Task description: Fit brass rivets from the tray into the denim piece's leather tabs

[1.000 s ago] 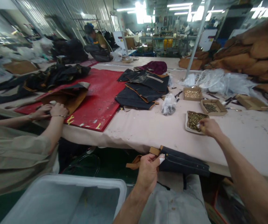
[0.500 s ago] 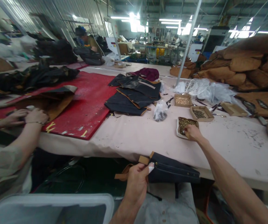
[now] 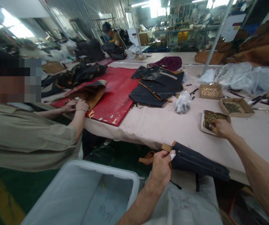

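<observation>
A dark fabric piece (image 3: 200, 162) with tan edging and brass-coloured rivets lies across my lap at the table edge. My left hand (image 3: 161, 165) is closed on its left end, with white wrapping on the thumb. At the right, my right hand (image 3: 222, 127) reaches into a small box of brass-coloured bits (image 3: 215, 118), its fingertips pinched among them. Whether those fingers hold a bit is too small to tell. Just behind stand a box of greenish bits (image 3: 232, 107) and a box of copper-coloured bits (image 3: 209, 91).
A co-worker in a khaki shirt (image 3: 31, 134) works at the red board (image 3: 115, 93) on the left. Dark fabric pieces (image 3: 158, 87) and a small plastic bag (image 3: 183, 102) lie mid-table. A grey bin (image 3: 78, 190) stands at lower left; a metal pole (image 3: 216, 40) rises at back right.
The view has turned left, so the table and both hands appear further right, and more of the co-worker and bin shows. My right hand stays in the box, and my left hand keeps its hold.
</observation>
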Action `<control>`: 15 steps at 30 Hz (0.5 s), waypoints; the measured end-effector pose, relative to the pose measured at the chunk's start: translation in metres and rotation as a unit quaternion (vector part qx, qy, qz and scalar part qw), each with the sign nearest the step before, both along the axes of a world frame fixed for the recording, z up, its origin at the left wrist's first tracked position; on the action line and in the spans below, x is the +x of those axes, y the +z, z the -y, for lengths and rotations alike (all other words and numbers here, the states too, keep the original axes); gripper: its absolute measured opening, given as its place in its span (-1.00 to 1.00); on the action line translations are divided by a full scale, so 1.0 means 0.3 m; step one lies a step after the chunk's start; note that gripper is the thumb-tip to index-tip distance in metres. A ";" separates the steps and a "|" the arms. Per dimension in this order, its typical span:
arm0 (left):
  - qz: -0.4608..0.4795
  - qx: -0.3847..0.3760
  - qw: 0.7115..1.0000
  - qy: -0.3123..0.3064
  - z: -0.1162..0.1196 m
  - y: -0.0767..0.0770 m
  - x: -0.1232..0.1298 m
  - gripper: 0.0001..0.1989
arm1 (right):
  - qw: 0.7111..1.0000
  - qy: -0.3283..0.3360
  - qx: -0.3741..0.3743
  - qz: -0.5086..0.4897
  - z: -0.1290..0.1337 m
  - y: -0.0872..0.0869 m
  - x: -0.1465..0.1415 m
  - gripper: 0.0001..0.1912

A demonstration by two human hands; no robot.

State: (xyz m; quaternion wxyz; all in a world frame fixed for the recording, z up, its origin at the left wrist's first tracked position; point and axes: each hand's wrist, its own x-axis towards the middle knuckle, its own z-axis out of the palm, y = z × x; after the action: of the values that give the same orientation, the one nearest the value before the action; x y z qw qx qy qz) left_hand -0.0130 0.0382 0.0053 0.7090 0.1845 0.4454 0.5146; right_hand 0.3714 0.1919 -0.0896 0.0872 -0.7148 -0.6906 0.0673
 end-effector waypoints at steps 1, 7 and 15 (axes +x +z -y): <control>-0.001 -0.001 1.000 -0.001 0.000 0.000 0.000 -0.75 | 1.000 0.005 -0.005 -0.001 -0.002 -0.001 0.000 -0.86; 0.011 -0.012 1.000 -0.008 -0.015 0.006 0.003 -0.75 | 1.000 -0.018 0.010 -0.011 -0.014 0.024 -0.018 -0.87; 0.004 -0.034 0.999 -0.025 -0.069 0.029 0.002 -0.77 | 0.992 -0.065 0.089 -0.055 -0.019 0.092 -0.003 -0.84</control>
State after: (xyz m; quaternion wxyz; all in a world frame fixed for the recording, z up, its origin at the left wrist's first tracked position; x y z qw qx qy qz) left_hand -0.0124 0.0588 0.0140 0.7291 0.1693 0.4552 0.4822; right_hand 0.3704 0.1977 -0.0620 0.1921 -0.7431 -0.6398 0.0392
